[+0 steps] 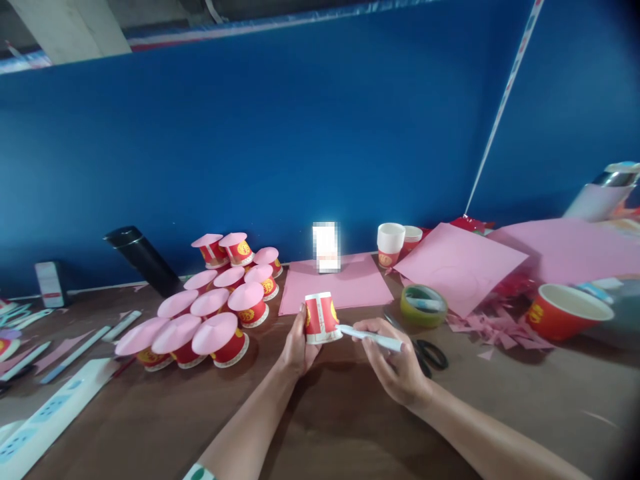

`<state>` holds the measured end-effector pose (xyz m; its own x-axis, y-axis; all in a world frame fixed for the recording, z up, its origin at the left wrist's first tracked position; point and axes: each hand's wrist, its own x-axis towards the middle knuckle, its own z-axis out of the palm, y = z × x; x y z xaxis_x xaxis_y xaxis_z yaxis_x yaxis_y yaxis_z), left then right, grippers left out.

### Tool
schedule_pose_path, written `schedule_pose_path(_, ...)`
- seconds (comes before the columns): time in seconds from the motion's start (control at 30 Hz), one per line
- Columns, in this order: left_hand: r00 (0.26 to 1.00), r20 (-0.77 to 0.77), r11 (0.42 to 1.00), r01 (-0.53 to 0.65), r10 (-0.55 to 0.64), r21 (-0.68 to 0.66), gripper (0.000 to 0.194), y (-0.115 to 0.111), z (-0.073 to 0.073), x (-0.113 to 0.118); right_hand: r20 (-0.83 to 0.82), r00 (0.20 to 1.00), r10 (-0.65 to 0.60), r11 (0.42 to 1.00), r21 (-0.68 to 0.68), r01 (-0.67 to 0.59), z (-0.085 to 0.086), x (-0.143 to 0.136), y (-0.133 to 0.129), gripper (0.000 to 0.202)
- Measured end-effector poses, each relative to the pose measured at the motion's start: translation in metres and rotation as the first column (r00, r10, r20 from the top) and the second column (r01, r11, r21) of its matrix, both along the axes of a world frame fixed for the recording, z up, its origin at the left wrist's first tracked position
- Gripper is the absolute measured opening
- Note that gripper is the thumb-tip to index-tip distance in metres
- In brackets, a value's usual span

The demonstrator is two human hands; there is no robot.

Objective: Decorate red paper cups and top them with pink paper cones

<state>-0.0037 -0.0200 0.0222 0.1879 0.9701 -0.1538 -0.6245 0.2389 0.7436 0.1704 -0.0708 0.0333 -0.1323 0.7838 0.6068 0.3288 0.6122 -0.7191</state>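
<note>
My left hand [299,348] is closed around a red paper cup [321,317], turned upside down, with a white stripe and gold print. In my right hand [395,367] is a white pen-like stick [373,337], gripped as for writing; its tip is at the cup's lower right side. I cannot make out whether it is a marker or a glue pen. Behind the cup lies a stack of pink paper [345,287]. Black-handled scissors [431,355] lie just right of my right hand, partly hidden by it.
Several red cups with pink cone tops [215,333] stand at left. A black bottle [145,260] leans behind them. A power strip [55,413] lies front left. At right are a tape roll [424,319], pink sheets [460,267], paper scraps [500,329] and a large red cup [565,313].
</note>
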Motion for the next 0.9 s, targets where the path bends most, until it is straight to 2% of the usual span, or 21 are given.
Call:
schedule_pose_path(0.17, 1.0, -0.016, 1.0, -0.005, 0.005, -0.006, 0.045, -0.0009, 0.0013, 0.0001, 0.093, 0.995, 0.047, 0.996, 0.077, -0.055, 0.0063, -0.0006, -0.0019, 0.022)
schedule_pose_path(0.37, 1.0, 0.005, 1.0, -0.009, 0.009, -0.006, 0.043, -0.0002, 0.0009, 0.0007, 0.115, 0.99, 0.08, 0.988, 0.123, -0.094, 0.0051, -0.0007, -0.0013, 0.025)
schedule_pose_path(0.6, 0.998, 0.03, 0.999, -0.049, 0.05, -0.01, 0.037, -0.0005, 0.0007, 0.0016, 0.119, 0.991, 0.063, 0.992, 0.103, -0.076, 0.0016, 0.0001, 0.0001, 0.025)
schedule_pose_path(0.9, 0.999, 0.016, 0.999, -0.045, 0.045, -0.006, 0.035, -0.0007, 0.002, 0.003, 0.115, 0.991, 0.069, 0.993, 0.092, -0.079, 0.0026, -0.0008, -0.0005, 0.023)
